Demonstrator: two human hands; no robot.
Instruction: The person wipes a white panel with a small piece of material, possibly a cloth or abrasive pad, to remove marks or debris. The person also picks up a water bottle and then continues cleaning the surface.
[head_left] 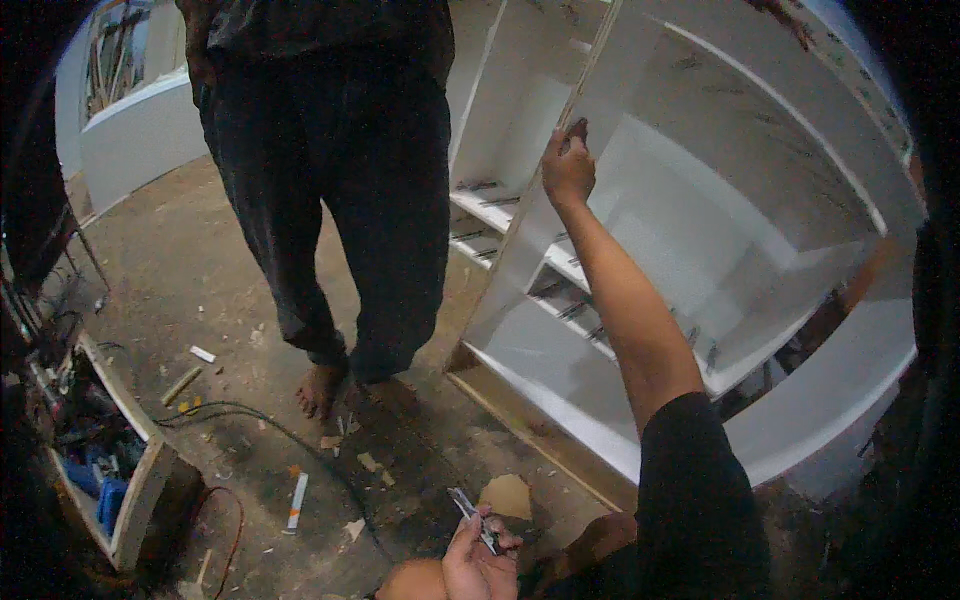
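My right arm reaches up and forward to a white cabinet (660,190) with several compartments. My right hand (568,172) is closed at the front edge of its upright panel (530,200), with the thumb and fingers at the edge. Whether a small thing is also in those fingers I cannot tell. Low in the middle, my left hand (482,565) is closed around a small silvery metal fitting (475,515), which sticks out past the fingers. Its exact kind is too blurred to make out. A round tan piece (507,496) lies just beyond this hand.
A barefoot person in dark trousers (330,180) stands ahead, left of the cabinet. Another hand (790,22) shows at the top right. A wooden box (140,500) of tools stands at the left. A dark cable (290,440) and offcuts lie on the floor (180,290).
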